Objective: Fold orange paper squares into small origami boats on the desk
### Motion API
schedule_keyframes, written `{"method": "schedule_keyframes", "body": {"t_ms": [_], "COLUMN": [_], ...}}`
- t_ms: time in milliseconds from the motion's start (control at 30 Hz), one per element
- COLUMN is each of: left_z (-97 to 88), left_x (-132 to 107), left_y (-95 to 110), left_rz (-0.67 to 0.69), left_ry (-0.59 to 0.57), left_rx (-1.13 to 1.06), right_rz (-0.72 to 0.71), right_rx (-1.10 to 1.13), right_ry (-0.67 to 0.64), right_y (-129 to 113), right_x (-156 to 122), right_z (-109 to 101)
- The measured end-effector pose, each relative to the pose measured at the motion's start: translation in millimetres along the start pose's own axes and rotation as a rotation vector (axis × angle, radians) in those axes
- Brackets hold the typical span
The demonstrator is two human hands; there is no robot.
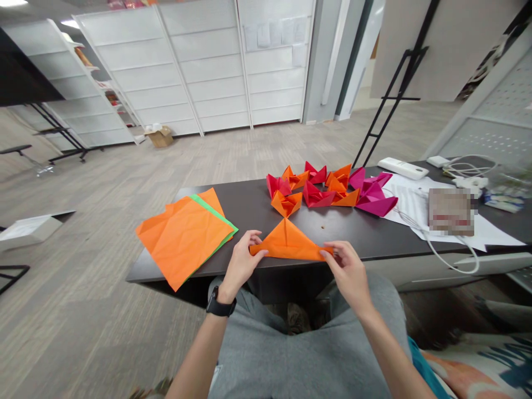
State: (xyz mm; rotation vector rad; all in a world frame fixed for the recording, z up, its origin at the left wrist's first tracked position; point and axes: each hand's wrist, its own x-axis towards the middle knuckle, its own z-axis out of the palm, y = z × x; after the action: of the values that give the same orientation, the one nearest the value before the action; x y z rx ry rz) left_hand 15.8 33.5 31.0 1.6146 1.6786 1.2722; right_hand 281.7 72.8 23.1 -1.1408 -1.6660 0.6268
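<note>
An orange sheet of paper folded into a triangle with a turned-up lower band (288, 241) lies at the table's front edge, its peak pointing away from me. My left hand (246, 256) pinches its left corner between thumb and fingers. At the opposite corner, my right hand (346, 267) pinches the paper the same way. Just beyond the peak stands an orange folded paper boat (286, 204). Behind it are several more paper boats, among them a red one (318, 195) and a magenta one (376, 198). Fingertips behind the paper are partly hidden.
Loose orange sheets (183, 238) with a green sheet (211, 213) lie on the dark table (245, 202) at left, overhanging its edge. To the right are white papers (405, 194), a white cable (440, 256), a white power strip (402, 168) and a blurred box (451, 211).
</note>
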Motion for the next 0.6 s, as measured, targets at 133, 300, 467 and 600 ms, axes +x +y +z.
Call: {"method": "schedule_keyframes", "body": {"t_ms": [133,300,467,600], "left_z": [-5.4,-22.8,-30.9,-37.0], "left_x": [8.9,9.6,0.7,-7.8], "left_y": [-3.8,-11.4,-24.0,-22.6], "left_rz": [0.053,0.321,0.510,0.589], "left_ry": [0.059,-0.085,-0.257,-0.348], "left_rx": [-0.137,0.113,0.362,0.464], "right_rz": [-0.142,-0.424,-0.583,-0.629], "right_rx": [0.063,-0.141,-0.321,-0.393], "right_ry": [-0.146,-0.416,-0.584,-0.688], "right_y": [13.6,28.9,34.7,27.5], "right_x": [26.0,44.3,44.1,38.3], "right_z": [-2.3,-7.5,-14.3,-26.2]}}
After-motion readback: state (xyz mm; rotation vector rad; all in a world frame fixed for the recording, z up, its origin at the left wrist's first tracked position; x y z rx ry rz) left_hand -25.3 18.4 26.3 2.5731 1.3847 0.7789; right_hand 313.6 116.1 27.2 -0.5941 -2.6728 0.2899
